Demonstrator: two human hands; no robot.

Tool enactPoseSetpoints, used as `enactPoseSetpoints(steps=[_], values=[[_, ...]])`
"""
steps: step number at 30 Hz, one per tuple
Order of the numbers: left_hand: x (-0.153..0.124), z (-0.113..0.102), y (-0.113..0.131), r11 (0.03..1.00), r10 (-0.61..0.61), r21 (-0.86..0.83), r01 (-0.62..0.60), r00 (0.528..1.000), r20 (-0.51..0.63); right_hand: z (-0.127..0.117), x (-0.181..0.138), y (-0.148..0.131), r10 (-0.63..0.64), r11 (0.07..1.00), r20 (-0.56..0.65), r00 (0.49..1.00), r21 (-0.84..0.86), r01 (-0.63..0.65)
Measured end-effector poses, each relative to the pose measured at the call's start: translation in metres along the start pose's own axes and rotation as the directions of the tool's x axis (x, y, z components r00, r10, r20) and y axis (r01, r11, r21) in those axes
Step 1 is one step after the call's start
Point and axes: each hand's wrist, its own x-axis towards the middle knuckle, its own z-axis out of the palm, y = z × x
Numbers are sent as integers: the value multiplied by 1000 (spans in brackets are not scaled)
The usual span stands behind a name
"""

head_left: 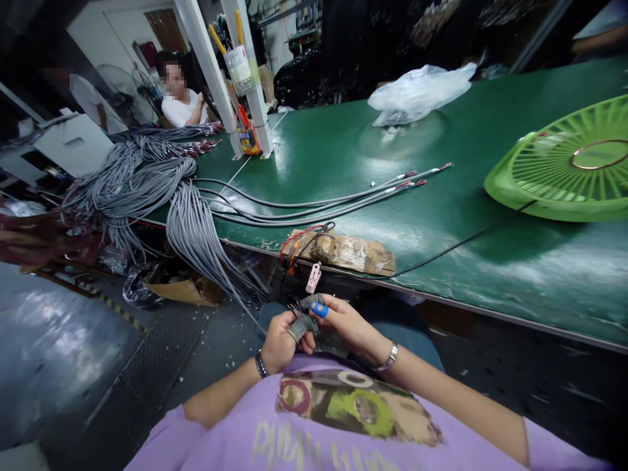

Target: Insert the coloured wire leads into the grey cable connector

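My left hand point(283, 341) is closed around the end of a grey cable point(254, 322), low in front of my lap. Thin coloured wires point(295, 310) fan out of that end above my left thumb. Close against them, my right hand point(346, 322) is closed in a pinch, with blue tape on its thumb. What lies between its fingertips is hidden. Dark grey coverings wrap some fingers of both hands. From my left hand the cable runs back to a large bundle of grey cables point(193, 226) hanging over the bench edge.
A green bench point(441, 248) spans the front. On it lie several cables with bared ends point(338, 206), a worn wooden block point(360, 254) with a pink clip point(313, 278) at the edge, a green fan point(564, 163) and a plastic bag point(417, 95). Another person point(179, 98) sits at far left.
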Motion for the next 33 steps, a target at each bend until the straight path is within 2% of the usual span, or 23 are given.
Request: enactPoseSetpoints(steps=[4, 6, 9, 11, 15, 18, 20, 22, 24, 26, 29, 33], values=[[-2, 3, 5, 995, -6, 96, 1, 999, 49, 5, 0, -3, -20, 999, 27, 999, -31, 21], [-3, 3, 6, 995, -3, 105, -1, 999, 40, 5, 1, -3, -27, 999, -29, 999, -30, 26], [-4, 3, 8, 994, 1, 107, -3, 1000, 13, 2, 2, -2, -41, 999, -182, 982, -10, 40], [-4, 2, 8, 994, -4, 111, 4, 1000, 6, 0, 2, -3, -34, 999, -218, 975, 29, 41], [-4, 0, 8, 993, -9, 121, 6, 1000, 24, 2, 0, -8, 6, 1000, -48, 999, 3, -5], [-4, 1, 6, 991, -22, 132, 17, 999, 37, 8, -1, -8, -6, 999, -1, 1000, -41, 6], [-3, 0, 4, 993, -25, 120, 22, 999, 24, 10, -1, -6, -20, 999, -41, 999, -34, 19], [-2, -1, 4, 996, -12, 88, 11, 1000, 2, 9, 2, -2, -23, 1000, -132, 991, 5, 24], [-1, -4, 5, 999, 2, 47, -1, 1000, -13, 4, 5, 1, -5, 995, -243, 970, 95, 29], [0, -8, 9, 1000, 1, 6, -1, 1000, -14, -2, 9, 1, 36, 975, -285, 958, 219, 28], [3, -12, 19, 998, -3, -69, 4, 1000, 18, -12, 15, -3, 89, 934, -184, 979, 356, -18], [8, -9, 32, 987, 14, -159, 2, 995, 96, -13, 22, -14, 87, 913, 48, 995, 396, -99]])
